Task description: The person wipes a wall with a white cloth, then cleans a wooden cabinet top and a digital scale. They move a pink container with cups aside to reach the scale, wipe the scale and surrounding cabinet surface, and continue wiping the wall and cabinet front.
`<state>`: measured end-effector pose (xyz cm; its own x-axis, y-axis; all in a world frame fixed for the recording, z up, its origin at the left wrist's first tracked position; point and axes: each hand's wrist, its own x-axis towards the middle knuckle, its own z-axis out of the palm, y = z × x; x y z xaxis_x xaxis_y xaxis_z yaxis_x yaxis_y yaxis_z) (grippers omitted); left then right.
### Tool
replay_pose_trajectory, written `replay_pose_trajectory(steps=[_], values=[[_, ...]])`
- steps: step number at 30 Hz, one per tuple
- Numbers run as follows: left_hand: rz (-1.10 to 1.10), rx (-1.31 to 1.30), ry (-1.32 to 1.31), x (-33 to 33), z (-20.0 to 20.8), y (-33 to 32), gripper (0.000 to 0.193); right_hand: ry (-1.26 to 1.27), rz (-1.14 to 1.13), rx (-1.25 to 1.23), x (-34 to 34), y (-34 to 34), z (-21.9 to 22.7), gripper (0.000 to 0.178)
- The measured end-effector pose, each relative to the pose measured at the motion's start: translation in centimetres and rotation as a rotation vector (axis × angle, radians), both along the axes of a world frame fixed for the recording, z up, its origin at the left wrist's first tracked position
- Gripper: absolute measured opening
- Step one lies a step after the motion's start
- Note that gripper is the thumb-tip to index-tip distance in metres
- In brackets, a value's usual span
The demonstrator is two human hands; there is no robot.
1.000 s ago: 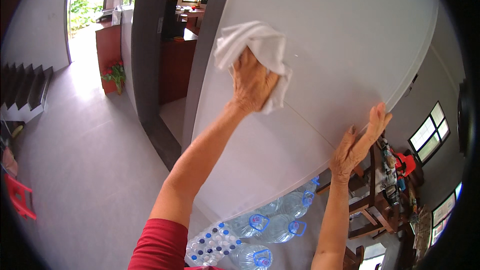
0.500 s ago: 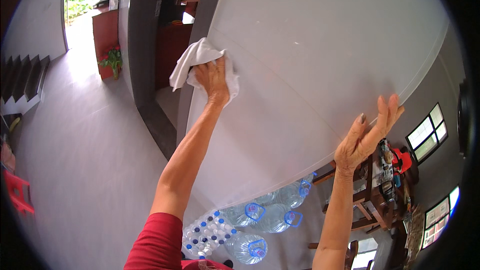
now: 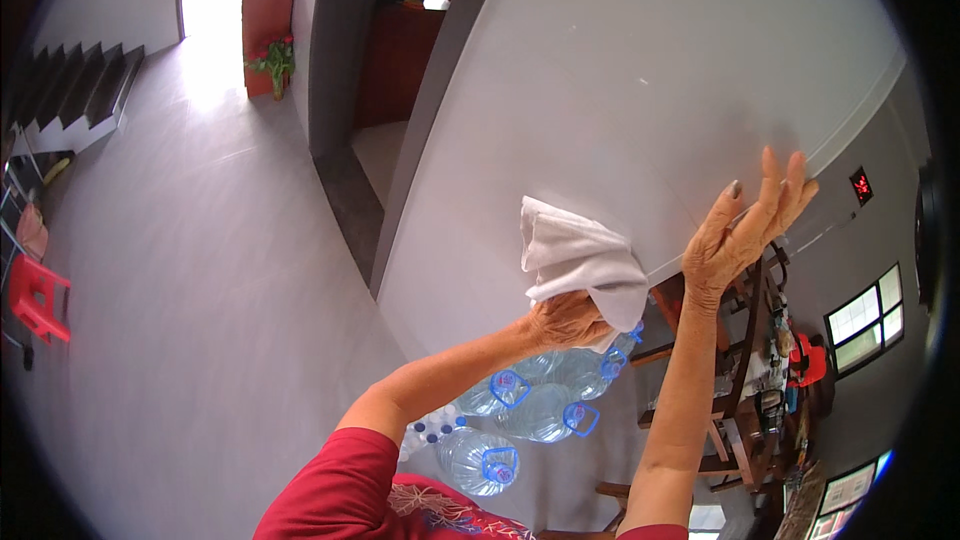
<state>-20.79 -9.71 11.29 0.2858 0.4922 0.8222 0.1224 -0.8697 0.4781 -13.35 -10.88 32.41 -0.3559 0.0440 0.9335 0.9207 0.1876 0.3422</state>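
My left hand [image 3: 572, 322] is closed on a crumpled white cloth [image 3: 582, 252], which hangs over the lower edge of a large, smooth, pale panel [image 3: 640, 70]. Part of the fingers is hidden by the folds. Farther right, my right hand [image 3: 745, 225] rests at the panel's right edge with its fingers stretched out and apart and the thumb raised. Nothing is held in it. The upper part of the panel fills the middle and right of the view, with a few small bright marks on it.
Large clear water bottles [image 3: 540, 412] with blue handles and a pack of small bottles [image 3: 432, 427] stand on the floor below the panel. Wooden furniture [image 3: 745, 420] laden with things is at right. Left are a red stool [image 3: 38, 298], stairs [image 3: 80, 85] and a doorway [image 3: 400, 90].
My left hand has swept the cloth from the panel's left side down and right to its lower edge. My right hand stays at the edge. The view has shifted somewhat.
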Motion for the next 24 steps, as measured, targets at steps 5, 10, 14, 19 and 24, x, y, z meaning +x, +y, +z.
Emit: replay_pose_trajectory(steps=[5,10,14,19,24], values=[[0.131,0.191,0.042,-2.1,0.6,4.6,0.06,-0.04,0.049,0.013,0.0,-0.1,0.4,0.038],[0.321,0.178,-0.32,-6.5,4.5,11.1,0.052,-0.154,-0.012,-0.005,0.9,0.2,0.6,0.03],[0.642,0.014,-0.424,-9.4,2.8,17.1,0.041,-0.235,-0.081,-0.056,2.5,-0.2,1.0,0.022],[0.648,-0.17,-0.472,-9.8,-4.2,18.6,0.035,-0.266,0.052,-0.083,2.1,0.3,1.0,0.021],[0.359,-1.065,-1.032,-7.5,-17.4,16.1,0.051,-0.31,-0.084,-0.105,4.0,-0.7,1.0,0.022]])
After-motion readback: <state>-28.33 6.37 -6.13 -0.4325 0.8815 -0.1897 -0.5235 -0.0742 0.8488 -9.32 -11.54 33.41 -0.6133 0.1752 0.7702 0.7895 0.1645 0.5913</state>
